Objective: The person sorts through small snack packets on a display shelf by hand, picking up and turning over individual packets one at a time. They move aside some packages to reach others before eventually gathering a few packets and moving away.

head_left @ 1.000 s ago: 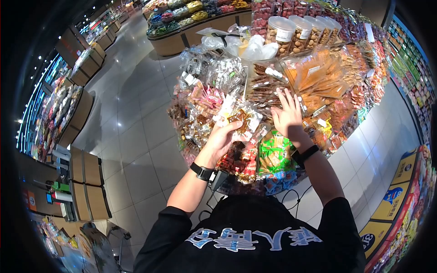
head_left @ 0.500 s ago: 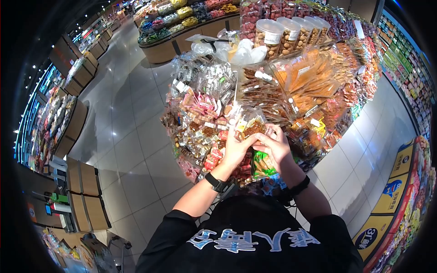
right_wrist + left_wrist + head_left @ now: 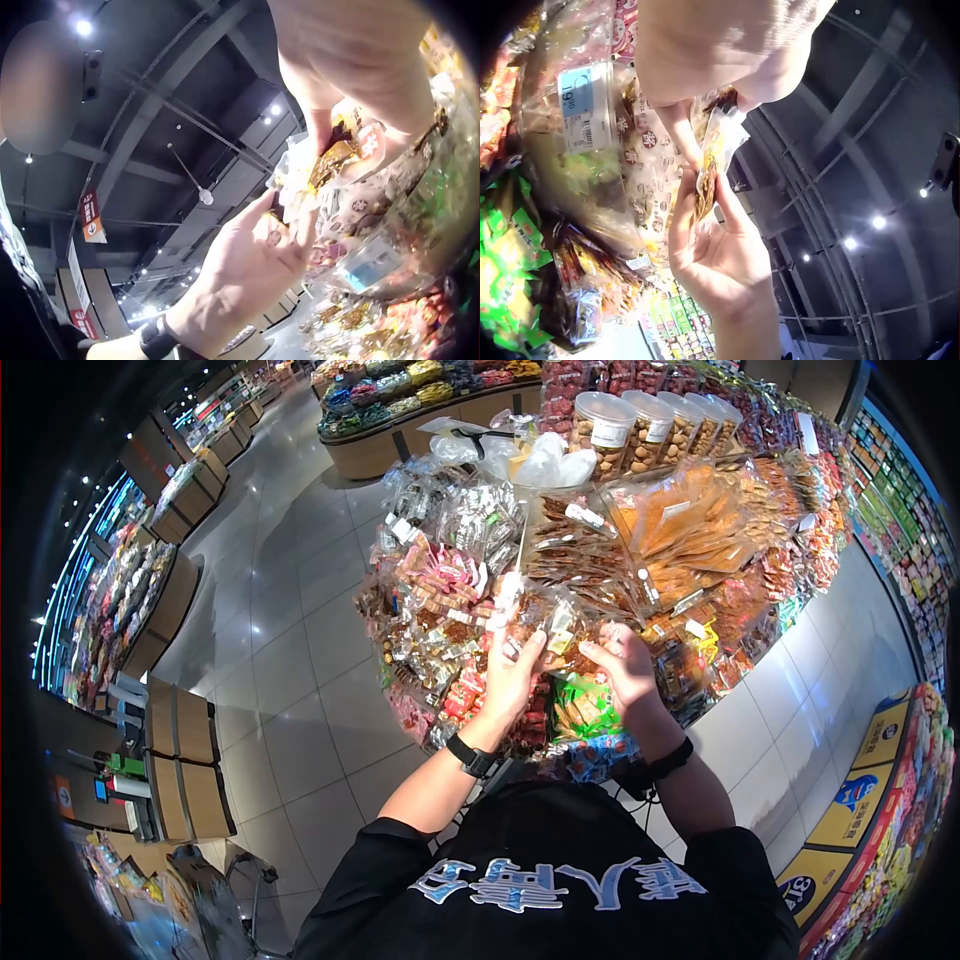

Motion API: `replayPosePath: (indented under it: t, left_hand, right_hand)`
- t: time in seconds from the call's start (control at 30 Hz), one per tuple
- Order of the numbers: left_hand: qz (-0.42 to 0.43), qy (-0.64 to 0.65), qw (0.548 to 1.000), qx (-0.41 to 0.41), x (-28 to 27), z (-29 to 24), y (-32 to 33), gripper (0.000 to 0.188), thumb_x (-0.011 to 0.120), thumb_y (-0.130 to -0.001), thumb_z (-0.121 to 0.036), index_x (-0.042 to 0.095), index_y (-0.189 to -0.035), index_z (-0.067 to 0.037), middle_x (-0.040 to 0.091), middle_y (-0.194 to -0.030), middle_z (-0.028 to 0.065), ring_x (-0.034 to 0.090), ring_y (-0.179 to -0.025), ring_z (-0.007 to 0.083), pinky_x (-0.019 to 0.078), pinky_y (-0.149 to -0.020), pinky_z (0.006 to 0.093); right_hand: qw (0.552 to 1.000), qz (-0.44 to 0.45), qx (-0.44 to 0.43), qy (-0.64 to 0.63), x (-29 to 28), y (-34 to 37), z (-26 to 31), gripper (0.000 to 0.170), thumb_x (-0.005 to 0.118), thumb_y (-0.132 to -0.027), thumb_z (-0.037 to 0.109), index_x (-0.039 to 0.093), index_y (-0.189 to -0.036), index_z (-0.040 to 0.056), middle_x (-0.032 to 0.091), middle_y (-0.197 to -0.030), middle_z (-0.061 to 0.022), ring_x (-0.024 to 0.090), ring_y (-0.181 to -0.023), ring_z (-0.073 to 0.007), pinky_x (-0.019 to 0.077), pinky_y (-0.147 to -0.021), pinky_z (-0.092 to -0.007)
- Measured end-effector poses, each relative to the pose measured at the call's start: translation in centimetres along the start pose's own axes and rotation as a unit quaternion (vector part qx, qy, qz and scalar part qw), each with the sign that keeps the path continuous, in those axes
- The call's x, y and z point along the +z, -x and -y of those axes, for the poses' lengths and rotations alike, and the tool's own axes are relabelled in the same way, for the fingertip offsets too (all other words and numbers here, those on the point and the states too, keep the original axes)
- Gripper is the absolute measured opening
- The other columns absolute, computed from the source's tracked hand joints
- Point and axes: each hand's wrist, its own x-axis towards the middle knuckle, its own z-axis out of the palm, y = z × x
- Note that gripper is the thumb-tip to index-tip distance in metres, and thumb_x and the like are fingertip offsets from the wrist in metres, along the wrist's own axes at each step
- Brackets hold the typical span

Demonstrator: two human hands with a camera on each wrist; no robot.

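Between my two hands is a clear plastic packet of brown snack pieces, raised close over the heaped display. The left hand pinches one side of it, thumb on the near face. My right hand grips the opposite side, also with its thumb on the near face. Seen from the left wrist, the packet is nearly edge-on, brown pieces showing through the film. In the right wrist view the packet carries a shiny, crinkled wrapper. Green snack bags lie just below the hands.
Bags of dark brown strips and flat orange snacks lie farther back. Lidded clear jars line the rear, beside white plastic bags. Pink packets lie left. Tiled floor surrounds the display.
The right hand has come back from the brown strip bags and taken hold of the packet that the left hand held. Since half a second ago the hands have spread slightly apart along it.
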Motion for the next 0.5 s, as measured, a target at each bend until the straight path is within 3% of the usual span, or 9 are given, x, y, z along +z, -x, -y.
replayPosePath:
  t: [0.03, 0.07, 0.13, 0.17, 0.23, 0.33, 0.43, 0.5]
  left_hand:
    - [-0.013, 0.029, 1.000, 0.000, 0.0, 0.0, 0.1, 0.054, 0.060, -0.099, -0.001, 0.038, -0.148, -0.007, 0.062, -0.125, 0.0101, 0.068, -0.097, 0.0178, 0.0622, -0.076, 0.0292]
    - [0.002, 0.042, 0.999, 0.016, 0.0, -0.2, 0.1, 0.053, 0.056, -0.101, -0.002, 0.035, -0.150, -0.007, 0.060, -0.129, 0.0114, 0.068, -0.101, 0.0213, 0.0657, -0.077, 0.0382]
    - [-0.010, 0.050, 0.998, 0.041, -0.3, -0.7, -0.1, 0.054, 0.056, -0.102, -0.003, 0.034, -0.150, -0.008, 0.057, -0.133, 0.0116, 0.066, -0.105, 0.0231, 0.0664, -0.075, 0.0420]
    - [-0.017, 0.054, 0.997, 0.055, -0.5, -1.0, -0.2, 0.054, 0.055, -0.102, -0.004, 0.033, -0.151, -0.008, 0.056, -0.135, 0.0117, 0.066, -0.107, 0.0240, 0.0667, -0.075, 0.0439]
    - [-0.019, 0.050, 0.997, 0.055, -1.5, -1.0, -0.2, 0.054, 0.055, -0.102, -0.005, 0.033, -0.150, -0.010, 0.053, -0.138, 0.0105, 0.063, -0.112, 0.0252, 0.0669, -0.073, 0.0461]
    - [-0.050, 0.037, 0.997, 0.050, -2.0, -1.0, -0.1, 0.049, 0.055, -0.102, -0.006, 0.037, -0.148, -0.010, 0.054, -0.135, 0.0084, 0.064, -0.110, 0.0244, 0.0669, -0.071, 0.0477]
    - [-0.047, 0.033, 0.997, 0.044, -1.9, -1.2, 0.2, 0.050, 0.055, -0.102, -0.006, 0.037, -0.148, -0.011, 0.053, -0.136, 0.0090, 0.064, -0.110, 0.0240, 0.0669, -0.071, 0.0469]
    - [-0.048, 0.030, 0.998, 0.038, -2.3, -1.0, 0.2, 0.055, 0.058, -0.101, -0.007, 0.033, -0.150, -0.010, 0.052, -0.138, 0.0114, 0.063, -0.111, 0.0249, 0.0671, -0.073, 0.0455]
  right_hand:
    - [0.997, -0.016, -0.027, 0.065, -0.6, -0.3, 0.2, 0.037, 0.079, -0.084, 0.006, 0.060, -0.115, 0.0002, 0.063, -0.102, -0.0033, 0.063, -0.088, -0.0092, 0.0533, -0.075, -0.0244]
    - [0.989, -0.032, -0.054, 0.130, -1.2, -0.7, 0.5, 0.039, 0.081, -0.083, 0.007, 0.060, -0.116, -0.0001, 0.063, -0.101, -0.0026, 0.062, -0.086, -0.0090, 0.0530, -0.075, -0.0235]
    - [0.968, -0.080, -0.075, 0.225, -1.8, -1.0, 2.4, 0.048, 0.083, -0.079, 0.010, 0.060, -0.120, -0.0008, 0.060, -0.094, 0.0000, 0.057, -0.080, -0.0077, 0.0512, -0.073, -0.0206]
    - [0.967, -0.083, -0.202, 0.129, -2.0, -1.8, 2.2, 0.045, 0.080, -0.081, 0.008, 0.060, -0.121, -0.0004, 0.063, -0.086, -0.0005, 0.060, -0.083, -0.0074, 0.0517, -0.072, -0.0229]
    - [0.844, -0.132, -0.383, 0.352, -1.6, -2.0, 5.1, 0.041, 0.076, -0.083, 0.007, 0.062, -0.120, 0.0016, 0.065, -0.093, -0.0059, 0.066, -0.087, -0.0146, 0.0544, -0.074, -0.0292]
    - [0.630, -0.044, -0.499, 0.593, -2.4, -3.9, 6.8, 0.035, 0.073, -0.084, 0.008, 0.063, -0.117, 0.0042, 0.064, -0.102, -0.0102, 0.068, -0.092, -0.0257, 0.0555, -0.081, -0.0358]
    - [0.665, 0.021, -0.395, 0.633, -1.3, -4.9, 5.2, 0.030, 0.071, -0.085, 0.010, 0.063, -0.114, 0.0071, 0.062, -0.105, -0.0096, 0.065, -0.095, -0.0311, 0.0543, -0.084, -0.0395]
    - [0.621, 0.039, -0.399, 0.674, -1.4, -6.5, 3.5, 0.022, 0.067, -0.090, 0.018, 0.061, -0.108, 0.0066, 0.064, -0.101, -0.0104, 0.064, -0.099, -0.0299, 0.0494, -0.087, -0.0415]
